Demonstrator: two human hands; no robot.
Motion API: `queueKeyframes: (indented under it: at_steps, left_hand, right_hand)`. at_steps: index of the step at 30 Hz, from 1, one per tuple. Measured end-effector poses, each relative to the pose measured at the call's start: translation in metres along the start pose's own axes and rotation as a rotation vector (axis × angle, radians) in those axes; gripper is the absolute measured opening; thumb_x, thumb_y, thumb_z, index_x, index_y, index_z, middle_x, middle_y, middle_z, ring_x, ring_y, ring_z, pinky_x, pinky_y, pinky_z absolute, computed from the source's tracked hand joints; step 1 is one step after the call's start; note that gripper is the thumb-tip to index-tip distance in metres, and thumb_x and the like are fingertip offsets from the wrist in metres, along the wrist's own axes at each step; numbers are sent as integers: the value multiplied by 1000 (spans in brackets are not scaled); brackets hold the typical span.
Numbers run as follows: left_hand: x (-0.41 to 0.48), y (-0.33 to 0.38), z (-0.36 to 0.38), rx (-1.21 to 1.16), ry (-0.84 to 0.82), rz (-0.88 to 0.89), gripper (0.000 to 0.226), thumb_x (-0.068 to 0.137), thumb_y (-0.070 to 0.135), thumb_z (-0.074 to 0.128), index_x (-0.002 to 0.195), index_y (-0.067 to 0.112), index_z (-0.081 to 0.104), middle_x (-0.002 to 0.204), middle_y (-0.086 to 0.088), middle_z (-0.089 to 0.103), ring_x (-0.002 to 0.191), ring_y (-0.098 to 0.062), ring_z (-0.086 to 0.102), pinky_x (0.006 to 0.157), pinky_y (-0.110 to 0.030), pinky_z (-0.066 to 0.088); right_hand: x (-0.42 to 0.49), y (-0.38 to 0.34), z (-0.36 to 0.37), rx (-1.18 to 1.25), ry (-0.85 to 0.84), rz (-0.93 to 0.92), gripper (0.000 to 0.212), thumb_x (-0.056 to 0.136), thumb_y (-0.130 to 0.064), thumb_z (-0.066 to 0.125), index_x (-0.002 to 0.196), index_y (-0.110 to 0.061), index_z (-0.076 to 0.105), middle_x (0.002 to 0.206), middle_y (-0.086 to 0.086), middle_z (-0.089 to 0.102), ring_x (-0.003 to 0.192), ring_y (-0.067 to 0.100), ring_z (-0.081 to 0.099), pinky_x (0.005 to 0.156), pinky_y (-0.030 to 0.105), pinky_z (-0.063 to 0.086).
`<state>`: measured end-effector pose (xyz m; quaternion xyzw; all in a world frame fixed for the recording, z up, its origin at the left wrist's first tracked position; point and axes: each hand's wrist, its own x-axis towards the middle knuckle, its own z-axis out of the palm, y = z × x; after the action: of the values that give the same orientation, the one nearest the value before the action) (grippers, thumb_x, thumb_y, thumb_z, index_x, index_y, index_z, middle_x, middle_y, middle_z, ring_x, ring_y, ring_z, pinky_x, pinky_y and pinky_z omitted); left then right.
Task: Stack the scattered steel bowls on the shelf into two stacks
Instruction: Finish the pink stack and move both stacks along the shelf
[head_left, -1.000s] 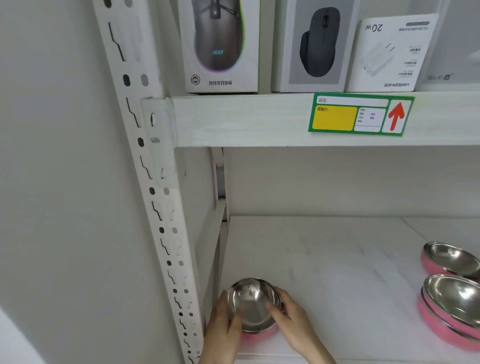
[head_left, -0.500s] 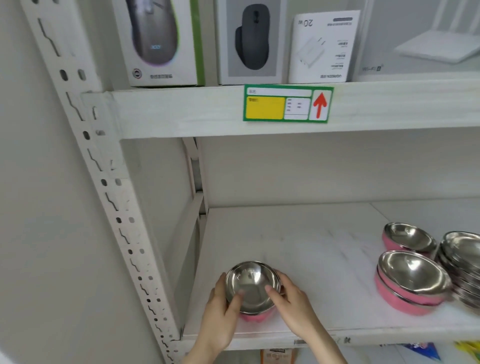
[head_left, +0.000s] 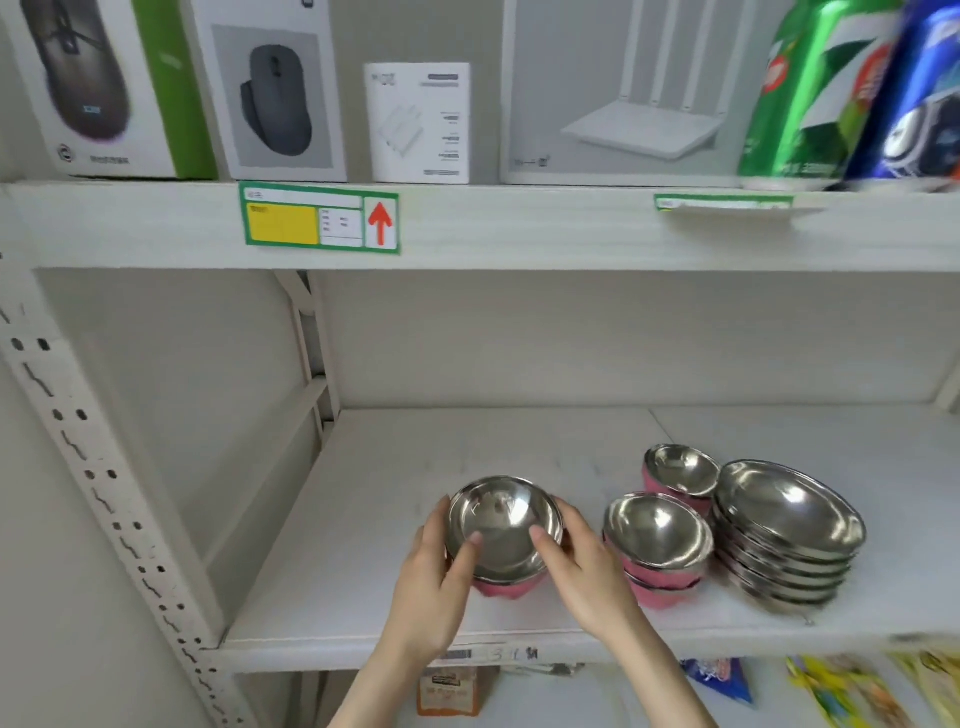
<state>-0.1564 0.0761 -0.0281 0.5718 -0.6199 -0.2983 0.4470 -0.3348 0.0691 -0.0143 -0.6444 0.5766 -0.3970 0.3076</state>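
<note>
A steel bowl with a pink outside (head_left: 501, 525) is held between both hands above the front of the white shelf (head_left: 363, 587). My left hand (head_left: 441, 577) grips its left rim with the thumb inside, and my right hand (head_left: 582, 566) grips its right rim the same way. Just to the right stands a short stack of pink-sided bowls (head_left: 657, 545). Behind that stack sits a single pink-sided bowl (head_left: 680, 470). Farther right is a taller stack of plain steel bowls (head_left: 787, 530).
The upper shelf (head_left: 519, 234) carries boxed computer mice, a charger box, a router box and drink cans, with a green price tag (head_left: 319, 221) on its edge. A perforated upright post (head_left: 104, 493) stands at the left. Snack packets (head_left: 852, 691) lie below.
Both hands have carried the bowl rightward along the shelf front, close to the pink-sided stack. The view has swung right, bringing the steel stack and the cans into sight.
</note>
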Motion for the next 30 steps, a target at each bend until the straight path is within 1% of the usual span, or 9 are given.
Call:
queueKeyframes:
  at_steps: [3, 6, 10, 13, 18, 21, 26, 28, 30]
  left_hand:
    - [2, 25, 22, -5, -47, 59, 62, 94, 47, 47, 149, 27, 27, 147, 5, 43, 132, -12, 44, 111, -35, 36]
    - [10, 46, 49, 5, -68, 108, 60, 94, 48, 46, 148, 28, 28, 144, 6, 44, 127, -13, 48, 105, -29, 37]
    - [13, 67, 87, -6, -100, 115, 62, 93, 51, 45, 148, 28, 28, 143, 5, 45, 126, -12, 48, 106, -30, 37]
    - [21, 78, 114, -9, -111, 112, 58, 96, 43, 47, 148, 25, 29, 145, 4, 44, 128, -12, 46, 106, -26, 35]
    - [34, 84, 148, -19, -132, 49, 59, 97, 43, 46, 149, 23, 27, 149, 3, 39, 137, -12, 35, 102, -19, 24]
    - [42, 78, 160, -21, -156, 16, 61, 95, 47, 45, 149, 24, 27, 149, 1, 39, 137, -14, 37, 105, -22, 27]
    - [50, 69, 169, -8, -189, -31, 65, 96, 43, 47, 151, 20, 22, 152, 2, 34, 140, -16, 32, 109, -22, 25]
    - [53, 64, 171, 13, -195, -40, 69, 93, 52, 46, 151, 23, 23, 150, 2, 38, 140, -21, 33, 114, -32, 27]
    - [55, 58, 173, 50, -213, -62, 77, 85, 63, 42, 150, 27, 23, 149, 4, 42, 139, -25, 33, 115, -42, 29]
  right_hand:
    - [-7, 5, -34, -17, 68, 15, 52, 92, -46, 48, 140, -29, 39, 129, -16, 54, 109, 1, 52, 101, 28, 40]
    - [-9, 18, -65, -49, 147, -1, 51, 92, -48, 47, 140, -30, 40, 136, -11, 54, 124, 10, 49, 106, 34, 38]
    - [-14, 35, -99, -83, 213, 24, 53, 94, -42, 46, 143, -25, 36, 141, -7, 49, 132, 15, 43, 106, 30, 33]
    - [-8, 50, -119, -81, 226, 60, 55, 94, -43, 44, 144, -23, 34, 142, -3, 49, 132, 17, 44, 106, 31, 34]
    - [7, 74, -135, -67, 193, 120, 60, 95, -47, 40, 147, -21, 27, 149, 0, 42, 137, 21, 37, 113, 38, 31]
    - [12, 84, -135, -69, 171, 148, 61, 95, -46, 39, 148, -20, 24, 149, 4, 41, 137, 22, 37, 111, 36, 31]
    - [18, 91, -130, -113, 151, 150, 62, 96, -42, 40, 149, -19, 18, 147, 5, 42, 134, 24, 41, 106, 34, 33]
    - [20, 94, -128, -134, 144, 155, 66, 96, -43, 40, 150, -18, 14, 148, 7, 42, 134, 25, 41, 107, 34, 34]
    - [21, 96, -126, -154, 141, 180, 68, 95, -44, 41, 150, -15, 12, 148, 9, 42, 134, 25, 41, 107, 34, 34]
